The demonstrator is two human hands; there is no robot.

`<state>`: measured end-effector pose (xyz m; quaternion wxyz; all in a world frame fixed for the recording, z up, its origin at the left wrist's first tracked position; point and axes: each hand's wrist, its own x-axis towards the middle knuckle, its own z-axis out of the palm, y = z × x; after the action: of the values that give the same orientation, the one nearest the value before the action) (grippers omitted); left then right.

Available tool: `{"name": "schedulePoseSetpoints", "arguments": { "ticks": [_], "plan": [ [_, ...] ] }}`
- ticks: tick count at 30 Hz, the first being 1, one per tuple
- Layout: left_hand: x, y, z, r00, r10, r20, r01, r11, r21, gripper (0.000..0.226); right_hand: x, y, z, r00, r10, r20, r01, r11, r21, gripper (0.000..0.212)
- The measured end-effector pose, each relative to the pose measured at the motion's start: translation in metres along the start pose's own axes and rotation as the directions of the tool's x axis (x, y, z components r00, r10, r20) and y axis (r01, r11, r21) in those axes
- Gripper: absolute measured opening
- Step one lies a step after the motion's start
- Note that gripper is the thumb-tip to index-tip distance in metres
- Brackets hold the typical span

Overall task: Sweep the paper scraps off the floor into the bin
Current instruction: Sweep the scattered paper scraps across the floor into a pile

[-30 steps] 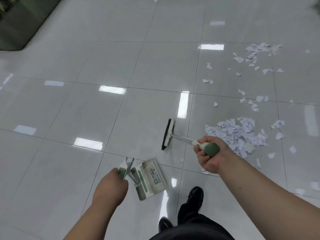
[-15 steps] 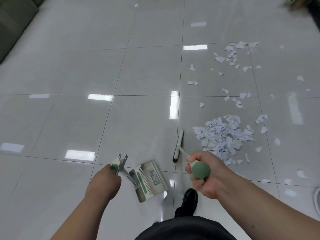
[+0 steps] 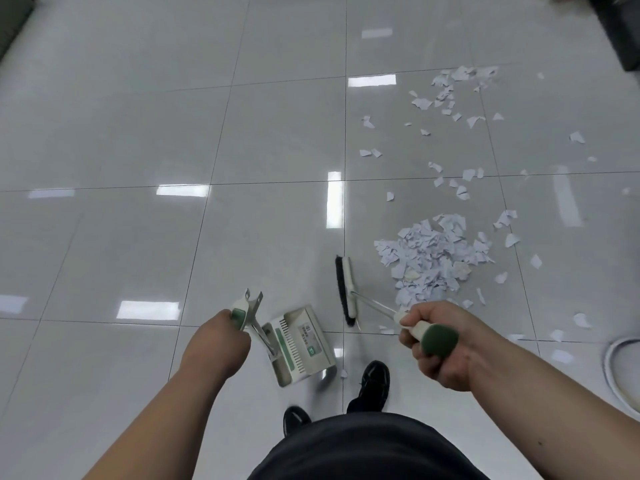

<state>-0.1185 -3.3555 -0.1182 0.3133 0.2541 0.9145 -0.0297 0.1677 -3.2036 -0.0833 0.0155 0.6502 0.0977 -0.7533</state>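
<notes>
Here you stand in dark shoes (image 3: 372,382) on the tiled floor (image 3: 138,133), a tool in each hand. Your left hand (image 3: 221,344) is clamped round the green-and-white grip of the dustpan (image 3: 301,344), though its fingers curl out of sight behind the knuckles. Your right hand (image 3: 440,344) has its fingers (image 3: 415,341) wrapped tight on the green end of the brush handle. The brush head (image 3: 346,292) sits just left of the main heap of paper scraps (image 3: 433,258), with its dark bristles on the side away from it. The dustpan lies beyond the brush, apart from the heap.

This looks like the gathering step: much is heaped, and no scraps show in the pan. Next you likely need to bring the pan's mouth to the heap's edge and draw the brush across from the far side.

Farther out, loose scraps (image 3: 464,188) trail away to a second small cluster (image 3: 460,74), which will want sweeping in too.

A pale curved rim (image 3: 620,372) at the right edge may be the bin, but it is cut off. Whether the pan touches the floor is hard to tell.
</notes>
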Motion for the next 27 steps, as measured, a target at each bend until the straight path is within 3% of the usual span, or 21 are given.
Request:
{"name": "schedulePoseSetpoints", "arguments": {
  "ticks": [6,17,21,27],
  "plan": [
    [0.007,0.01,-0.002,0.999,0.04,0.006,-0.04,0.999,0.001,0.015,-0.013,0.013,0.008,0.987,-0.141,-0.073,0.138,0.989,-0.055,0.026],
    [0.039,0.012,-0.027,0.955,0.288,0.064,-0.294,0.947,0.127,0.014,-0.039,0.068,0.041,0.968,-0.221,-0.119,0.239,0.955,0.175,0.025],
    [0.063,-0.001,-0.035,0.892,0.432,0.136,-0.451,0.874,0.182,0.013,-0.04,0.11,0.086,0.961,-0.214,-0.175,0.255,0.932,0.258,0.018],
    [0.09,-0.039,-0.056,0.742,0.622,0.251,-0.67,0.704,0.234,0.014,-0.04,0.187,0.171,0.936,-0.19,-0.295,0.308,0.849,0.431,0.008]
  ]
}}
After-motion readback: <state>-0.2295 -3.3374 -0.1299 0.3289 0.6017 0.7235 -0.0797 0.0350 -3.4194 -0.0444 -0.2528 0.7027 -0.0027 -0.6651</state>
